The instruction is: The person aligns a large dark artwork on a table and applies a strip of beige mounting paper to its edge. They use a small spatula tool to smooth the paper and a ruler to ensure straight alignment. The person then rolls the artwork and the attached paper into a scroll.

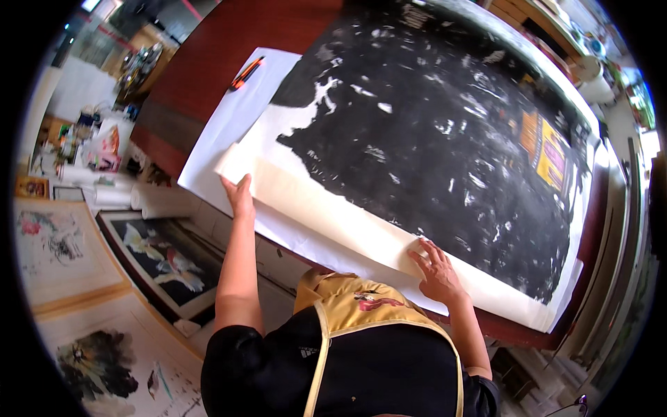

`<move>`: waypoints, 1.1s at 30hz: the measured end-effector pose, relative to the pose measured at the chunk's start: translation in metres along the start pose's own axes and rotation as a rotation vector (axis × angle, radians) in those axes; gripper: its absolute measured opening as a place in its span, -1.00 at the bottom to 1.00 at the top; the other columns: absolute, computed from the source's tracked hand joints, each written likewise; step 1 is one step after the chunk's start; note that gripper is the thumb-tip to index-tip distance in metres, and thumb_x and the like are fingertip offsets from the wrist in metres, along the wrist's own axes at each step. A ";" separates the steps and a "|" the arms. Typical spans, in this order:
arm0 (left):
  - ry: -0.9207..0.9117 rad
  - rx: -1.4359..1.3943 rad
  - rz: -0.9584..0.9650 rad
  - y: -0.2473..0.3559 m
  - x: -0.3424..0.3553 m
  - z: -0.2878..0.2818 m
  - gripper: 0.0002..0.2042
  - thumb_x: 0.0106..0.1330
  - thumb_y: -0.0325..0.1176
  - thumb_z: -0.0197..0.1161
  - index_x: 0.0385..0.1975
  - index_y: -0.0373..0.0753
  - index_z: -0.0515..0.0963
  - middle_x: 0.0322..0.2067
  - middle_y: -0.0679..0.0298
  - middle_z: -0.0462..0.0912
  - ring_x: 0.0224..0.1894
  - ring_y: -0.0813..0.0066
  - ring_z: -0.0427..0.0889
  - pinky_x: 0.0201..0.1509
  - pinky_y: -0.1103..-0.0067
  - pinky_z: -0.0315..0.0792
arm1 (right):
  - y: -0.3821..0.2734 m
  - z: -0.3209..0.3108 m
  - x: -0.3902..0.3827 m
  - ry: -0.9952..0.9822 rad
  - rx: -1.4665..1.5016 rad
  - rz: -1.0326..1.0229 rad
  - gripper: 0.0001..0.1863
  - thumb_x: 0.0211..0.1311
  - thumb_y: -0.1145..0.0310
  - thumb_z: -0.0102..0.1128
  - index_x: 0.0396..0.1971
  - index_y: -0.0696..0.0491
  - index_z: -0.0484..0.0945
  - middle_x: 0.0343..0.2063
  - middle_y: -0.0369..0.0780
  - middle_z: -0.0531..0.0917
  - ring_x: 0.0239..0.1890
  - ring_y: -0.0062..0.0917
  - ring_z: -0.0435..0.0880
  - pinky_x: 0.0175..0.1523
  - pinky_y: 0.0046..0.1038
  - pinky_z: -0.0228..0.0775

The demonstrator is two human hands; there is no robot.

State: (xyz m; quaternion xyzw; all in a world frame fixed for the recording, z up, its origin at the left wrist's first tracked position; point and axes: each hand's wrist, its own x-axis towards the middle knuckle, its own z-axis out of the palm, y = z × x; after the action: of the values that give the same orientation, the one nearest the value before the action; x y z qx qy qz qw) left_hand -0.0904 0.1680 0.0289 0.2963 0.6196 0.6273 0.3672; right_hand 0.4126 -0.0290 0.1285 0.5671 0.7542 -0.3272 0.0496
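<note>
A large black ink sheet (389, 153) with ragged white patches covers most of the table. Along its near side runs a cream paper border (333, 215), its near edge curled over. At the left corner of this border my left hand (240, 196) grips the curled paper between thumb and fingers. Farther right, my right hand (440, 276) rests on the same near edge, fingers stretched and a little apart, tips close to the black area. White backing paper (208, 156) shows beneath at the left. On it lies an orange and black utility knife (247, 74), beyond my left hand.
The dark red table (229, 35) shows at the far left. A yellow and orange printed piece (545, 149) is on the right part of the black sheet. Left of the table stand a framed bird picture (167, 260) and ink paintings (97, 368). Long boards (611, 229) line the right.
</note>
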 end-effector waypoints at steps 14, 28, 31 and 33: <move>-0.012 0.016 0.012 -0.007 0.000 0.001 -0.33 0.37 -0.59 0.24 0.45 -0.33 0.13 0.32 0.07 0.38 0.31 0.28 0.43 0.43 0.38 0.27 | -0.007 0.022 -0.008 0.146 0.024 0.047 -0.20 -0.02 0.63 0.10 0.37 -0.07 0.46 0.51 -0.09 0.23 0.58 -0.17 0.11 0.58 -0.16 0.04; -0.002 0.057 0.073 0.014 -0.004 0.004 -0.31 0.30 -0.73 0.13 0.46 -0.33 0.12 0.35 0.05 0.35 0.34 0.26 0.41 0.45 0.38 0.24 | -0.007 0.021 -0.005 0.119 0.016 0.062 -0.18 -0.03 0.67 0.05 0.38 -0.06 0.43 0.52 -0.09 0.21 0.59 -0.16 0.08 0.59 -0.17 0.02; 0.007 0.061 0.048 0.015 -0.004 0.002 -0.29 0.29 -0.74 0.11 0.48 -0.31 0.10 0.37 0.06 0.33 0.36 0.25 0.40 0.46 0.37 0.24 | -0.007 0.022 -0.007 0.134 0.007 0.059 -0.18 -0.01 0.64 0.07 0.39 -0.09 0.43 0.52 -0.12 0.21 0.58 -0.18 0.10 0.58 -0.18 0.05; 0.010 0.089 0.058 0.013 -0.003 0.001 -0.27 0.29 -0.74 0.11 0.49 -0.30 0.08 0.38 0.06 0.32 0.37 0.24 0.40 0.47 0.36 0.23 | -0.008 0.022 -0.007 0.149 0.016 0.055 -0.18 -0.01 0.64 0.06 0.39 -0.08 0.43 0.52 -0.12 0.22 0.58 -0.18 0.11 0.58 -0.18 0.05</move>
State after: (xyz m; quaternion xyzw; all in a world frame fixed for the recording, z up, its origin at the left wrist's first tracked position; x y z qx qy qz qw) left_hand -0.0895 0.1665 0.0416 0.3270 0.6397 0.6111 0.3322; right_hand 0.4015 -0.0477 0.1182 0.6106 0.7374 -0.2889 -0.0023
